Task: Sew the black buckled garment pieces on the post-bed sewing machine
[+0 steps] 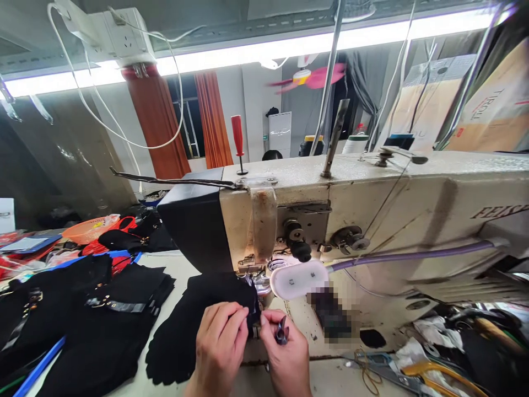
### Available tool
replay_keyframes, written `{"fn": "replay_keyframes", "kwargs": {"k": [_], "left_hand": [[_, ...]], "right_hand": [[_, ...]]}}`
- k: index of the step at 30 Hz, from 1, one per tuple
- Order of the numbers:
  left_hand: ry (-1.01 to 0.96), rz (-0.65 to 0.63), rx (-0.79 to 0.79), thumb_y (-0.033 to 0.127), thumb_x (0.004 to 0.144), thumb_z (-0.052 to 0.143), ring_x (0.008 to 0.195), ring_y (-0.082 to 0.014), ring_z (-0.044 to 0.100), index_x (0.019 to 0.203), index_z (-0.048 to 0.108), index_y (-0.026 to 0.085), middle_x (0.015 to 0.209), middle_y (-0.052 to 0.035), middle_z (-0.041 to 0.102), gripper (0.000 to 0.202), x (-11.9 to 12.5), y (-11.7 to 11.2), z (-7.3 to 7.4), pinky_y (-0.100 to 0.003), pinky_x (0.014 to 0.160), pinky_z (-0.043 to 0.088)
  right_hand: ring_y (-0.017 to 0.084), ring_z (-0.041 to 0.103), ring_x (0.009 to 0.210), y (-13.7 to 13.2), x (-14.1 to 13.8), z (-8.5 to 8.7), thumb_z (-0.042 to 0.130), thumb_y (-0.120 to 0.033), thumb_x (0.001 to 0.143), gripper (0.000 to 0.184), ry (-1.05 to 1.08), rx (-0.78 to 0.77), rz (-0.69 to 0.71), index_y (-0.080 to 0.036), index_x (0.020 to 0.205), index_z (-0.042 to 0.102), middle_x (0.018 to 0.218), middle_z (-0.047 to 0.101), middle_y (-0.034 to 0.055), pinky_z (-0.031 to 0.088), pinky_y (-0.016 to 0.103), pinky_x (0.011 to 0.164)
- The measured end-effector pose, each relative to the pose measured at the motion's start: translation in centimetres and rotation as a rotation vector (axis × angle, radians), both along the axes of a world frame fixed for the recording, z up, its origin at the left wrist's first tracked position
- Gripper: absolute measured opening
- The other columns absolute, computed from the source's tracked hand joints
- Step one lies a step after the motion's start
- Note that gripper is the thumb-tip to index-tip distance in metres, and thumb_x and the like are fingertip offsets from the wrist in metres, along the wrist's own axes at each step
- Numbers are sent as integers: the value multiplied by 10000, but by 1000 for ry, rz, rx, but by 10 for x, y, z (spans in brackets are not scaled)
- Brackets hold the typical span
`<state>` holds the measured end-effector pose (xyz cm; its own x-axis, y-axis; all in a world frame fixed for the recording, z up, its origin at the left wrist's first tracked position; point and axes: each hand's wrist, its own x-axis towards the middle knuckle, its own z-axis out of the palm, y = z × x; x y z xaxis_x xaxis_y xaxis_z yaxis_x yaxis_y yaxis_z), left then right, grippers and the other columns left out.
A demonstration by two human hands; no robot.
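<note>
Where the black cloth [177, 331] meets the sewing machine [239, 220]: its right-hand edge lies at the needle area; the exact contact is hidden.
Left hand [221, 342]: fingers bent and pressed together over the cloth near that edge; whether they pinch it cannot be told.
Right hand [291, 353]: thumb and forefinger close together beside the edge; curled fingers grip small metal snips [282, 331].
Cloth control: best held flat, with light, even tension.
Finger clearance: fingertips should stay outside the needle's path.
Snips handling: blades are best angled away from fabric.
</note>
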<state>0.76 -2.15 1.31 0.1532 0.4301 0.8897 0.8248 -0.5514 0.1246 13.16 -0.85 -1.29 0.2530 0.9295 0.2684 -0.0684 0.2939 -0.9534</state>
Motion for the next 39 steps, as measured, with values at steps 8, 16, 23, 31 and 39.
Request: {"fn": "replay_keyframes", "kwargs": {"k": [8,16,23,31,39], "left_hand": [[13,-55,8,15,846,573,791,-165,581,959,661,134,845,-68,617,186,-2,1,3,-292,692,531],[-37,-95,-59,14,851,543,798,-167,569,1022,656,150,876,-74,602,247,-1,0,-1,-297,674,518],[-55,-105,-71,55,831,577,958,-223,576,996,658,146,937,-86,598,205,0,0,-1,-368,803,540],[-62,-127,-22,24,835,617,857,-175,582,906,669,148,817,-42,637,152,-1,8,-2,-316,749,513],[152,-164,3,26,840,592,777,-163,615,937,668,142,770,-26,678,169,-7,7,15,-324,727,429]], "right_hand": [[149,512,479,-1,-16,8,644,-392,703,246,95,-86,12,-160,627,678,538,590,23,457,233,458],[165,567,552,-4,-14,-6,663,-383,776,245,116,-100,99,-151,716,716,632,666,52,497,248,541],[141,520,517,-11,-10,-5,619,-434,845,306,215,-100,247,-159,839,754,639,629,32,436,235,479],[45,407,425,-12,0,4,601,-504,854,370,286,-155,352,-160,834,735,878,590,41,291,214,414],[44,316,406,-9,-1,-8,625,-569,819,441,314,-217,311,-138,809,716,597,442,-55,207,198,397]]}}
